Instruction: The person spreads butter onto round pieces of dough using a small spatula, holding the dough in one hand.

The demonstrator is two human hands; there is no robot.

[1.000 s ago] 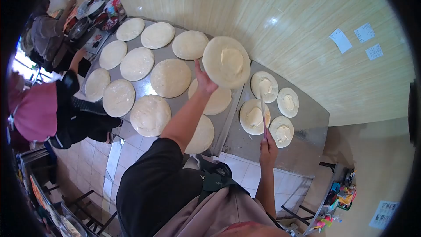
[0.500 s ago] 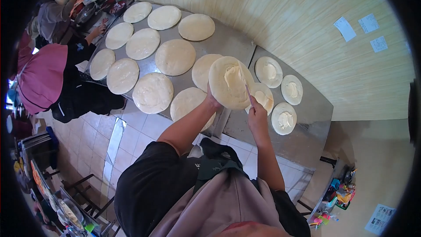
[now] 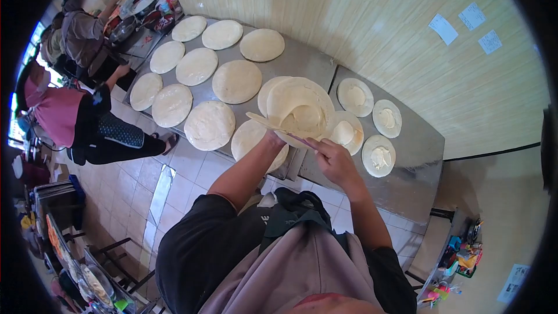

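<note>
**Dough rounds and spreading work at the steel tables**

Item one: the left hand (image 3: 273, 138), centre of the frame, mostly hidden beneath the held dough round (image 3: 299, 110); we cannot tell how its fingers lie; the round sits tilted above the seam between the two tables, a pale smear at its middle.

Item two: the right hand (image 3: 331, 160), just right of centre, fingers pinched on a thin spreading knife (image 3: 279, 128) whose blade lies across the held round.

Item three: the long steel table (image 3: 302, 61), upper centre, bearing about a dozen flat dough rounds (image 3: 236, 81) in rows.

Item four: the smaller steel table (image 3: 415, 157), right of centre, bearing four smaller rounds with filling (image 3: 378, 155).

Item five: other people (image 3: 81, 29) at the upper left; paper notes (image 3: 444, 28) on the wood-panelled wall, upper right.
</note>
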